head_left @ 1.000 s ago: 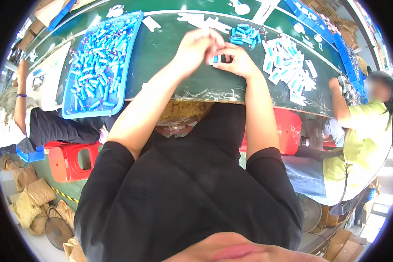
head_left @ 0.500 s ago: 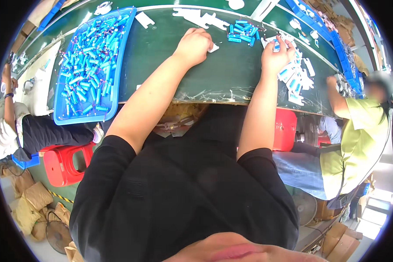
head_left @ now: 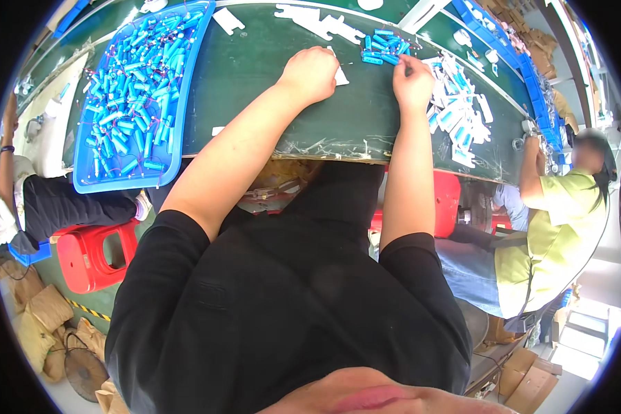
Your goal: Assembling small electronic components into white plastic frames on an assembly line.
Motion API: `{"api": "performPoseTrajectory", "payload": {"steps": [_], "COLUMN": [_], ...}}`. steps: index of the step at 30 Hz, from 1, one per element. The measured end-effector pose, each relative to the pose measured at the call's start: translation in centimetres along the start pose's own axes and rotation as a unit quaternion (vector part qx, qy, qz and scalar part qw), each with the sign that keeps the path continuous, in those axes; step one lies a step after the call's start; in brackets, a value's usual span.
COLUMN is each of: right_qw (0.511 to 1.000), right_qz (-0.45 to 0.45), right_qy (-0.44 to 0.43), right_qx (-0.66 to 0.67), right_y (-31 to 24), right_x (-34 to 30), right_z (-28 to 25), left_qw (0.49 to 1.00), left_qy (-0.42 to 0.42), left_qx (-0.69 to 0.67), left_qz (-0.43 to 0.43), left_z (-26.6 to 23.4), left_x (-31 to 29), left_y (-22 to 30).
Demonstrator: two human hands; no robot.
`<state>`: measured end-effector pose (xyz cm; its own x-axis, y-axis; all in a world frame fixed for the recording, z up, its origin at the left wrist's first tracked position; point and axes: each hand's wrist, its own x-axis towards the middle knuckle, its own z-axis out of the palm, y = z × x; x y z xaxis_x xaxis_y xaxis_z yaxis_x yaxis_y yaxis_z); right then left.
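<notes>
At the far left a seated person's arm (head_left: 7, 148) reached along the edge of the dark green work surface (head_left: 255, 83), above a red plastic stool (head_left: 90, 252) on the floor. Next came a shallow blue plastic tray (head_left: 179, 117) resting on the surface, filled with a loose heap of light blue cylindrical cells (head_left: 127, 90). To its right the left hand (head_left: 312, 72) lay knuckles-up on the surface, its fingers curled down onto a small flat white card piece (head_left: 340, 74) that peeked out from beneath them; how tightly they pinched it could not be told. Just beyond, a small cluster of the same blue cells (head_left: 383, 47) lay near the far edge, and the right hand (head_left: 412, 81) sat just beside it, fingers bent and tips close to the nearest cells, though whether it had hold of 1 was hidden. Further right, a scatter of white cards with blue cells on them (head_left: 455, 114) spread over the surface. At the far right a person in a yellow-green shirt (head_left: 566, 228) leaned toward the surface.
</notes>
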<state>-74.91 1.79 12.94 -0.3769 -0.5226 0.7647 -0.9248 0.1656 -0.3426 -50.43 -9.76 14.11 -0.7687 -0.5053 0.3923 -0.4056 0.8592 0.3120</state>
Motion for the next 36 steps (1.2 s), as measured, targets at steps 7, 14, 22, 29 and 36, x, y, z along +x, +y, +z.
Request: {"api": "performPoseTrajectory", "payload": {"steps": [7, 14, 22, 29, 36], "right_qw": [0.967, 0.924, 0.966, 0.925, 0.922], "right_qz": [0.044, 0.118, 0.157, 0.050, -0.048], "right_qy": [0.104, -0.189, -0.131, -0.297, -0.309], "right_qx": [0.227, 0.312, 0.156, 0.231, 0.228], "right_y": [-1.0, -0.4, -0.6, -2.5, -3.7], "right_x": [0.1, -0.5, -0.4, -1.1, -1.1], "right_z": [-1.2, 0.7, 0.5, -0.6, -1.0], "left_qw": [0.998, 0.998, 0.994, 0.992, 0.996], "left_qy": [-0.059, -0.053, -0.082, -0.039, -0.006], "left_qx": [-0.006, 0.030, 0.052, 0.067, 0.016], "left_qz": [-0.012, 0.017, 0.047, 0.100, 0.090], "left_z": [-1.1, -0.6, -0.9, 0.4, -0.8], "left_x": [0.3, 0.4, 0.7, 0.8, 0.7], "left_y": [0.2, -0.1, 0.4, -0.8, -1.4]}}
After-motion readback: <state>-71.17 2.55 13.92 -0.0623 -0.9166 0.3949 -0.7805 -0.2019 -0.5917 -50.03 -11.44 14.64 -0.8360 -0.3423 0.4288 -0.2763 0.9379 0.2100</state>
